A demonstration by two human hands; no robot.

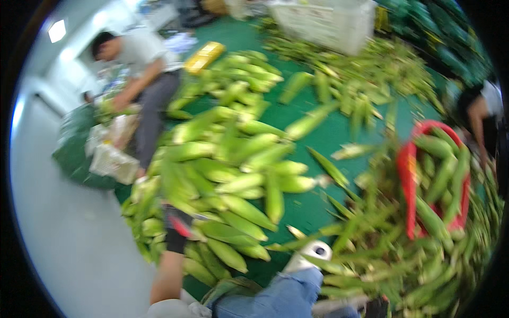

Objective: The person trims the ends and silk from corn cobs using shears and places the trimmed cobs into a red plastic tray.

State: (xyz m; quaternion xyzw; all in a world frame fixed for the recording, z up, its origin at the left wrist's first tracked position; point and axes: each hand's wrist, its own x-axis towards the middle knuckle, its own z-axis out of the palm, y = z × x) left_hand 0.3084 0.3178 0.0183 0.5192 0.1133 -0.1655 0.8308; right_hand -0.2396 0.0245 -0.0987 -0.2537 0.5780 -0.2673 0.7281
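Observation:
My left hand [177, 224], in a black glove with a red patch, reaches among unhusked ears of corn [242, 183] at the left centre. A green ear [175, 187] lies right against its fingers, and a thin greyish thing shows beside them; blur hides whether the hand grips either. At the bottom edge, a black shape with a touch of red looks like my gloved right hand [377, 307], mostly cut off by the frame. Between the two are my knee in blue jeans and a white shoe [310, 254]. The corn is heaped on a green floor covering [306, 206].
A red basket [407, 187] holding corn stands at the right amid loose husks [370, 258]. A white crate [318, 24] and more husks lie beyond. A person [147, 55] sits at the upper left beside a green sack [75, 147]; another person [483, 107] bends at the far right.

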